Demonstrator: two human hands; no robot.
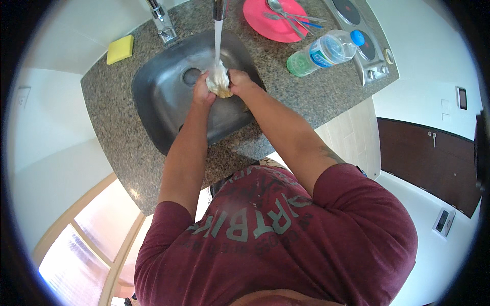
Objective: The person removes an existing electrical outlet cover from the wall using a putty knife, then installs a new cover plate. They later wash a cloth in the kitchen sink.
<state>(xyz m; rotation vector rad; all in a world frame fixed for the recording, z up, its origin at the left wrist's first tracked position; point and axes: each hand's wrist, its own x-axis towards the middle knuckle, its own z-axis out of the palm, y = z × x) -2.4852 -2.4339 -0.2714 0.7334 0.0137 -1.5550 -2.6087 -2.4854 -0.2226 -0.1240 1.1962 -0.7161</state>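
Both of my hands grip a crumpled, soggy white and tan item, perhaps a cloth, under the stream from the faucet (219, 11). My left hand (202, 87) is closed on the left side of the white cloth (219, 80), and my right hand (238, 82) on its right side. They are over the steel sink (161, 102), whose drain (191, 76) shows just left of the cloth. Water runs down onto the cloth and hides part of it.
A yellow sponge (120, 49) lies left of the sink. To the right are a pink plate (260, 28) with cutlery, a clear bottle (314, 56) with a blue cap, and a two-burner cooktop (372, 69). A dark door (418, 158) is farther right.
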